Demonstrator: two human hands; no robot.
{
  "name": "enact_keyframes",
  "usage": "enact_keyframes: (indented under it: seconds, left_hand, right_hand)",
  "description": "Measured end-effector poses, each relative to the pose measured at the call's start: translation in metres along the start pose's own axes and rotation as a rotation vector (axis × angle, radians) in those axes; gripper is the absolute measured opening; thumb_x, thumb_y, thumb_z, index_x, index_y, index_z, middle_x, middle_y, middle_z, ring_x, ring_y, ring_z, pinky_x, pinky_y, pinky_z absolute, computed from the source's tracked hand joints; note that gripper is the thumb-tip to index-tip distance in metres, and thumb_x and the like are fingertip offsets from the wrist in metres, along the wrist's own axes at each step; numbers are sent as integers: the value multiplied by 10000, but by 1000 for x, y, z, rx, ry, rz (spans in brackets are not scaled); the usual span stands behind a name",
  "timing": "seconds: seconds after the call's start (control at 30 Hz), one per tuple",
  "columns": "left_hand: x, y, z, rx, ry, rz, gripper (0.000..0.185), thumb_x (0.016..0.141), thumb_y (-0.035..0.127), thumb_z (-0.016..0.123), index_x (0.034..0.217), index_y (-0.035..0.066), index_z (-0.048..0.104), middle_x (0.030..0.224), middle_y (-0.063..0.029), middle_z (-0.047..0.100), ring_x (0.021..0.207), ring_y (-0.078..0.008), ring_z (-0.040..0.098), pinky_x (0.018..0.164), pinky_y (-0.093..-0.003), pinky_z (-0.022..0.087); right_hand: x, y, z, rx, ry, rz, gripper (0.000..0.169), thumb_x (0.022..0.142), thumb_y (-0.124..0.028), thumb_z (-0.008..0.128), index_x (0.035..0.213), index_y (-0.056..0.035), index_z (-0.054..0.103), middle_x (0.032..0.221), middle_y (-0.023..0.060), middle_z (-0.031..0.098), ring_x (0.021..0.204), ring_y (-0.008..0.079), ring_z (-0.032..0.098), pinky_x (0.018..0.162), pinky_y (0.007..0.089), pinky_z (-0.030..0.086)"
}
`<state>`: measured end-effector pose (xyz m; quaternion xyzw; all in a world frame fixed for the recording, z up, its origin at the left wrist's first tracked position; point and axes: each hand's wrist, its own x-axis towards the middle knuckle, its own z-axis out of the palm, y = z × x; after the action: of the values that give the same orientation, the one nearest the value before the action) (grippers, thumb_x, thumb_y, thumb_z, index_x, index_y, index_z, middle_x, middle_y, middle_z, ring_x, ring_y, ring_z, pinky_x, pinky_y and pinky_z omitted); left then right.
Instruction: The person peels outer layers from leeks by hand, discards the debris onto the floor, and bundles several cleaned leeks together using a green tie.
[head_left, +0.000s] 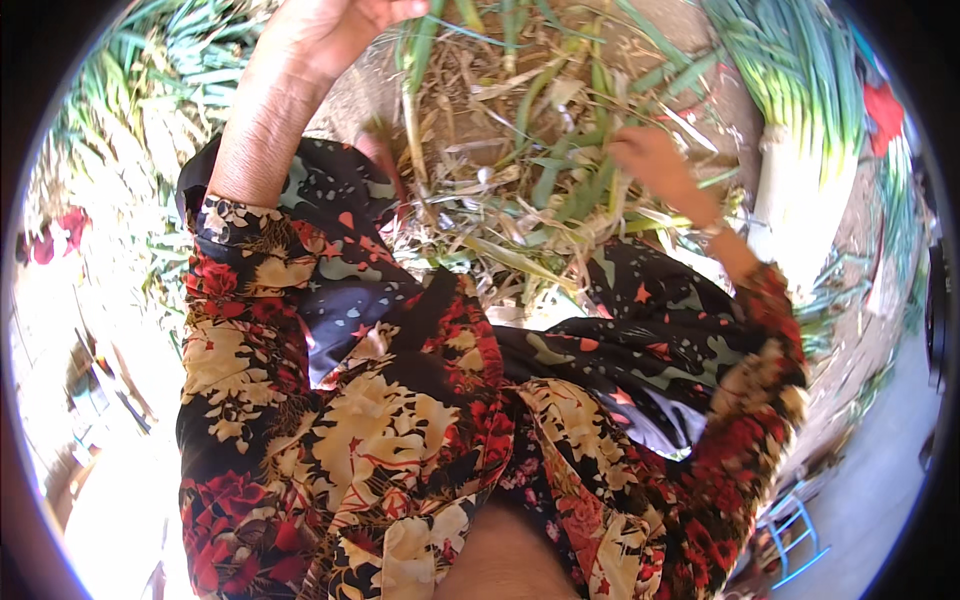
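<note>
My left hand (334, 30) is at the top edge, partly cut off by the frame. Its fingertips are beside the green leaves of a long onion stalk (410, 124); whether they grip it is out of view. Blurred by motion, my right hand (654, 159) hovers over the litter with its fingers bent, close to a yellow-green leaf strip (609, 176). I cannot tell if it holds that strip. Between my knees, dry husks and stripped leaves (487, 142) lie on the bare soil.
A thick bundle of long green onions (806, 150), with white stems, lies to the right. A heap of onions with green tops (157, 75) covers the left. A red cloth (883, 118) and a blue metal frame (799, 536) show near the right rim.
</note>
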<state>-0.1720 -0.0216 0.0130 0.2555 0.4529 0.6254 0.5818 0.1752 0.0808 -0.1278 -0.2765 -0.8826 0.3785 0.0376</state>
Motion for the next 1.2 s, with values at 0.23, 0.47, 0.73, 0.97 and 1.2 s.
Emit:
enact_keyframes:
  seconds: [0.23, 0.47, 0.73, 0.97, 1.2]
  left_hand:
    - [-41, 40, -22, -75, 156, 60, 331, 867, 395, 593, 922, 70, 621, 762, -81, 650, 628, -185, 614, 580, -291, 503]
    - [-72, 16, -34, -291, 332, 62, 363, 837, 411, 625, 901, 54, 619, 710, -78, 633, 557, -180, 579, 521, -292, 481]
    - [-82, 27, -25, -321, 175, 84, 303, 881, 370, 577, 882, 70, 615, 703, -68, 635, 563, -161, 583, 526, -269, 483]
    - [-52, 2, -18, -184, 170, 25, 192, 900, 260, 564, 812, 91, 585, 681, -41, 621, 560, -137, 583, 528, -252, 483]
    - [-8, -60, -17, 231, 126, -41, 463, 842, 363, 644, 1091, -11, 532, 883, -73, 593, 769, -149, 569, 688, -272, 488]
  right_hand:
    - [127, -35, 262, 76, -113, 205, 316, 795, -287, 538, 701, 1, 630, 700, 213, 616, 681, 350, 630, 626, 445, 491]
    - [99, -48, 335, -91, -147, 423, 307, 752, -279, 608, 815, 21, 601, 782, 225, 646, 773, 383, 650, 697, 465, 518]
    - [106, 2, 148, 1628, 191, 888, 194, 863, -218, 558, 869, -27, 524, 637, 32, 486, 504, 130, 440, 448, 257, 389]
    - [35, -108, 49, 1340, 82, 592, 352, 951, -402, 460, 879, -67, 539, 589, -1, 462, 485, 104, 447, 462, 240, 413]
    - [-54, -96, 39, 2014, -159, 941, 347, 949, -423, 455, 886, -82, 469, 614, -37, 360, 482, 79, 358, 426, 234, 340]
